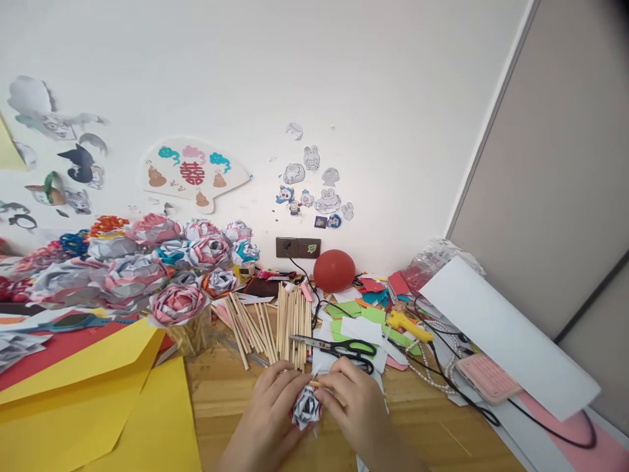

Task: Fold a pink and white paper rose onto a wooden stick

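A small paper flower (306,406), white and dark with pinkish edges, sits between my two hands low over the wooden table. My left hand (275,410) curls around its left side, fingers closed on it. At the flower's upper edge, my right hand (356,406) pinches a thin yellowish stick (315,383), whose far end reaches the left fingertips. Just beyond the hands lie black-handled scissors (344,344) and a row of wooden sticks (295,321). The underside of the flower is hidden by the fingers.
Many larger paper flowers (179,301) stand at the left behind yellow paper sheets (157,419). A red balloon (334,270) rests by the wall. To the right are paper scraps (361,328), a yellow glue gun (409,325), cables, a pink phone case (487,377) and a white sheet (511,334).
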Tool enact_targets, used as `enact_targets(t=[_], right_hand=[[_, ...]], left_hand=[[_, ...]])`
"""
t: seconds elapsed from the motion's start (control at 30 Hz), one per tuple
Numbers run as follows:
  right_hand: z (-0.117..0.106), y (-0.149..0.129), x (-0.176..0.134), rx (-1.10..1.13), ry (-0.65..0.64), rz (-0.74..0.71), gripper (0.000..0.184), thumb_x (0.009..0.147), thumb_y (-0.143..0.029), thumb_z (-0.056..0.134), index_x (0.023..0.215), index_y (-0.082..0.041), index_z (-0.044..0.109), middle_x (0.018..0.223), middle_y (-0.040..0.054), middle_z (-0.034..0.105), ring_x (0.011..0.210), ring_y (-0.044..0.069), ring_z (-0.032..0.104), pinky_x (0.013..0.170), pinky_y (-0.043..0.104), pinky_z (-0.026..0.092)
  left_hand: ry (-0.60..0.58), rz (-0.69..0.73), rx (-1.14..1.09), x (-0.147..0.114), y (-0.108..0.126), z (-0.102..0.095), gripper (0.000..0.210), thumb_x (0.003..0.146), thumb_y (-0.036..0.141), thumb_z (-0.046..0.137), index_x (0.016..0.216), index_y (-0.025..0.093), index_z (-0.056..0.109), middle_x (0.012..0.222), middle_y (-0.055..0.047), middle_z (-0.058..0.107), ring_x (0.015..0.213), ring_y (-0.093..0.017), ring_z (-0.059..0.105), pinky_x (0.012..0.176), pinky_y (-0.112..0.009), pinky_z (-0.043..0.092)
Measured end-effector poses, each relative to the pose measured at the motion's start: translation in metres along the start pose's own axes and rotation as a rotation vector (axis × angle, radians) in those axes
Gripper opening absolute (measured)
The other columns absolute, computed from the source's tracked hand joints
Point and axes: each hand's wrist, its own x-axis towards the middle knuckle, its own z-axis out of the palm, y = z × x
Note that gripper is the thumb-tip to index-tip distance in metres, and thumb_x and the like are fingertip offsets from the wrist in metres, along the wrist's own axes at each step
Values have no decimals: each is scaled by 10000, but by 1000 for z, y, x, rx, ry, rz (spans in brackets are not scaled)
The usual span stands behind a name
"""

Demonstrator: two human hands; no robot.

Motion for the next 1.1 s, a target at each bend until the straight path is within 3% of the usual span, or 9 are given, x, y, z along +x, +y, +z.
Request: enact_targets(t=[0.27, 0.4, 0.47, 0.63, 0.7, 0.9, 1.1], right_hand=[[1, -1, 6, 341, -50, 197, 246, 826, -335, 535, 674, -178, 650, 639, 4, 559, 580, 118, 537, 523, 199, 399], [0, -1, 6, 307, -65, 219, 242, 828, -306, 523, 661, -170, 633, 615, 4, 559, 555, 115, 525, 501, 193, 385], [1, -3, 4, 170, -59, 139, 214, 852, -261, 478, 726, -177, 629, 638, 11, 575, 575, 121, 537, 520, 202, 381], [-1, -7, -1, -274, 30, -223, 238, 888, -191, 382, 825, -176, 610, 621, 30, 582, 527, 145, 531, 515, 253, 332], [-2, -7, -1, -303, 22, -236, 247, 897, -195, 374, 816, -178, 606, 605, 27, 580, 512, 144, 529, 505, 254, 325], [-4, -5, 1, -59, -52, -104, 216, 907, -224, 376, 890, -210, 590, 696, 6, 636, 615, 120, 585, 572, 209, 389], [-2, -1, 0, -379, -19, -326, 285, 915, -161, 339, 859, -179, 617, 589, 20, 589, 501, 126, 531, 489, 239, 330]], left_hand=[[-18, 14, -24, 0, -1, -1, 357, 747, 190, 603, 1095, 203, 524, 979, -91, 667, 967, -252, 552, 832, -395, 486], [-9, 33, -13, 1, -1, -2, 386, 730, 161, 615, 1101, 186, 515, 976, -96, 665, 971, -257, 542, 829, -397, 484], [-7, 43, -2, 1, -1, -2, 394, 729, 159, 612, 1108, 179, 510, 979, -99, 664, 968, -258, 541, 825, -398, 484], [26, 67, 57, -1, 0, -2, 393, 726, 96, 549, 1108, 181, 518, 968, -99, 673, 973, -261, 547, 819, -403, 485], [39, 77, 73, -1, 0, -1, 391, 727, 90, 535, 1107, 182, 520, 962, -100, 677, 968, -263, 552, 814, -408, 485], [19, 70, 67, -3, -3, 1, 400, 729, 103, 556, 1119, 181, 518, 985, -98, 673, 992, -261, 549, 837, -411, 474], [40, 73, 62, -4, -3, 2, 390, 721, 123, 580, 1105, 178, 531, 962, -99, 680, 992, -264, 549, 822, -404, 485]])
